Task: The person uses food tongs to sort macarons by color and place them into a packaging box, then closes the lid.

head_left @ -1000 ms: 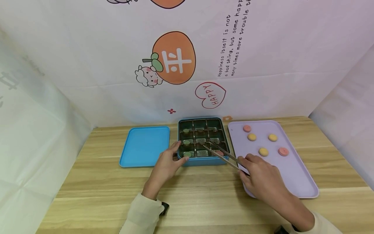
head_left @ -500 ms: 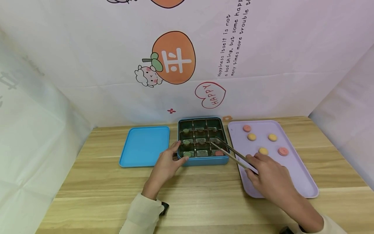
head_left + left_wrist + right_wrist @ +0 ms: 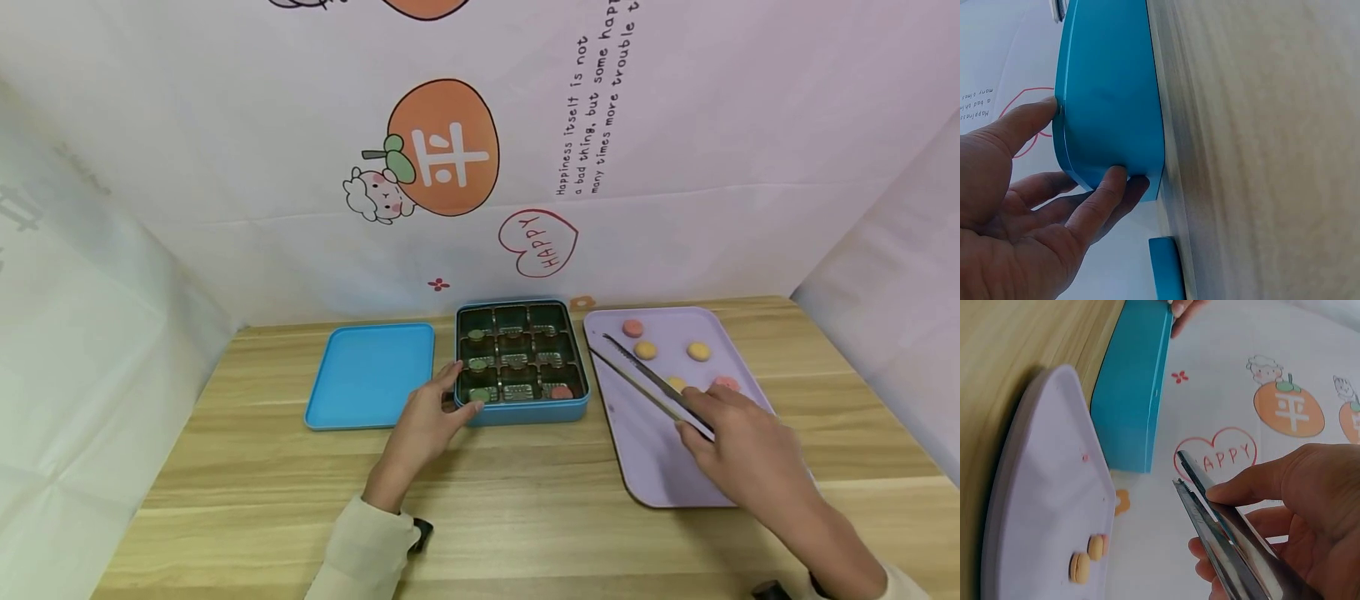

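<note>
Behind blue box (image 3: 521, 411), backdrop heart (image 3: 537, 242) reads "HAPPY".

The right hand (image 3: 750, 454) now sits further toward the right of the head view than a second ago, over the lower middle of the purple tray (image 3: 660, 467) rather than at the tray's left edge. The metal tongs (image 3: 648, 382) it pinches come with it: their tips, which a second ago reach into the middle compartments of the blue tin (image 3: 521, 410), are out of the tin half a second ago at its right-hand column, and now hang above the tray's upper left part, close to an orange macaron (image 3: 645, 350) (nothing is caught between the tips). The hand now covers part of two macarons on the tray.
</note>
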Tool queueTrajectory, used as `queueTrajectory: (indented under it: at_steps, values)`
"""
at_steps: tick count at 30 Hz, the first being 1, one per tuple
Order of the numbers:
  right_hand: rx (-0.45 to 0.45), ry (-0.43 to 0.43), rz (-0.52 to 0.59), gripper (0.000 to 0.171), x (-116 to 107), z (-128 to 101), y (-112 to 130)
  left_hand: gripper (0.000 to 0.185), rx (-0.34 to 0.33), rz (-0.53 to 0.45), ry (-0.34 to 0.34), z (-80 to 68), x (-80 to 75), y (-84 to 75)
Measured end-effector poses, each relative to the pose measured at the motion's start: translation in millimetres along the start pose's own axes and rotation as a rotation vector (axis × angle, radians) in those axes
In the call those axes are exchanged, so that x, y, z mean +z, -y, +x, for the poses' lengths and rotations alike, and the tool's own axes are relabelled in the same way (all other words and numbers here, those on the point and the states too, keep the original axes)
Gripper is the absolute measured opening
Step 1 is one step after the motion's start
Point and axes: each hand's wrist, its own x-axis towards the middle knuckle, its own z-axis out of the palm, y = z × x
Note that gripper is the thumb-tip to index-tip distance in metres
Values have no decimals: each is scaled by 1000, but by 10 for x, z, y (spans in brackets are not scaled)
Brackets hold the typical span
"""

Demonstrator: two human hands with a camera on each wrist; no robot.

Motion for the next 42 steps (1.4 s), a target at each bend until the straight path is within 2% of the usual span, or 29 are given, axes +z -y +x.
queueTrajectory:
  at_steps: [8, 15, 21, 29, 37, 42]
  values:
    - [11, -5, -6, 34, 17, -6, -190, 76, 2, -15, 1, 0, -4, 19]
    - [29, 30, -23, 28, 47, 50, -338, 77, -3, -12, 1, -3, 0, 20]
    - [78, 107, -28, 24, 67, 117, -445, 76, 6, -23, 0, -5, -3, 21]
    - [123, 195, -26, 31, 127, 161, -571, 75, 12, 6, -6, 6, 1, 20]
    - [149, 226, -17, 35, 207, 193, -653, 76, 13, 10, -5, 12, 7, 27]
    - [175, 260, -8, 31, 236, 227, -675, 76, 12, -2, -2, 4, 5, 23]
